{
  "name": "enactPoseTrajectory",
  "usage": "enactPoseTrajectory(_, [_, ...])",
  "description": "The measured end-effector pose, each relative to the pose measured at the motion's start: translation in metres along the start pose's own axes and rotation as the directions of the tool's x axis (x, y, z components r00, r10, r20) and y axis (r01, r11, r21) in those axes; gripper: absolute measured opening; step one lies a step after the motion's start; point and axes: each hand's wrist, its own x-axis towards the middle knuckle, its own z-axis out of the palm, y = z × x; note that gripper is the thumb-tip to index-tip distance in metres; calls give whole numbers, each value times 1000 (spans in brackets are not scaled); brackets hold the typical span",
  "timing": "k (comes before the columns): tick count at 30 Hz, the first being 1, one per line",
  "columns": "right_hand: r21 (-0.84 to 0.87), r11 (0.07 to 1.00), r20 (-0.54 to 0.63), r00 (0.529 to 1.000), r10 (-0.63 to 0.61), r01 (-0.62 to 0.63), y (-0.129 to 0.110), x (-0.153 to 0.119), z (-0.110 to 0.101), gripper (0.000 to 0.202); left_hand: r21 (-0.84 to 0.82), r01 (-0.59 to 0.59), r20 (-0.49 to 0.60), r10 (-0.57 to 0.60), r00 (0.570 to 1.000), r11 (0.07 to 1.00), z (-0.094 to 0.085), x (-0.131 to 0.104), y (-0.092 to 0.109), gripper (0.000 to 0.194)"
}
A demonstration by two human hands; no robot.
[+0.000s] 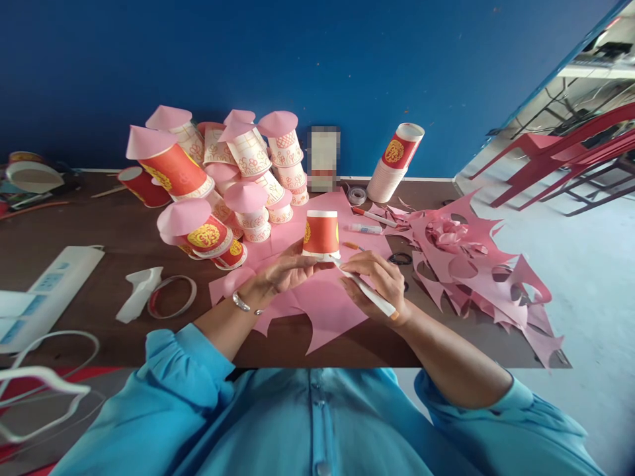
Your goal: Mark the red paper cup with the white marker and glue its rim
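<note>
In front of me is a red paper cup [321, 235] with yellow emblems and a white band at its top. My left hand [288, 271] grips the cup low on its left side, thumb along the bottom edge. My right hand [378, 281] pinches a narrow white strip [373, 297], whose far end meets the lower right edge of the cup. The strip's other end runs back under the fingers towards the wrist. Pink paper [335, 314] with curved cut-outs lies beneath both hands.
Cups with pink cone tops [243, 149] crowd the table's left back. A cup stack [389, 172] stands by the blue wall. Pink scraps [476, 258] cover the right side. A glue tube [364, 229], tape ring [172, 296] and white power strip [49, 297] lie around.
</note>
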Motion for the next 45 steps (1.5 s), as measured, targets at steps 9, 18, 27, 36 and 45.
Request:
enactPoseTrajectory(9, [44, 999, -58, 998, 20, -18, 6, -5, 5, 22, 44, -8, 149, 1, 989, 999, 8, 1, 5, 27])
enactPoseTrajectory(18, [38, 999, -40, 999, 13, -11, 10, -9, 10, 24, 60, -8, 183, -3, 983, 998, 14, -1, 8, 29])
enactPoseTrajectory(27, [33, 999, -34, 999, 7, -6, 12, -10, 12, 18, 41, -11, 198, 3, 980, 999, 8, 2, 1, 48])
enactPoseTrajectory(36, [49, 999, -62, 998, -17, 20, 6, -2, 7, 19, 84, -23, 152, 10, 988, 996, 9, 2, 5, 55])
enactPoseTrajectory(45, [-11, 1000, -26, 1000, -10, 10, 7, -2, 6, 18, 107, -8, 118, -5, 993, 994, 12, 2, 6, 63])
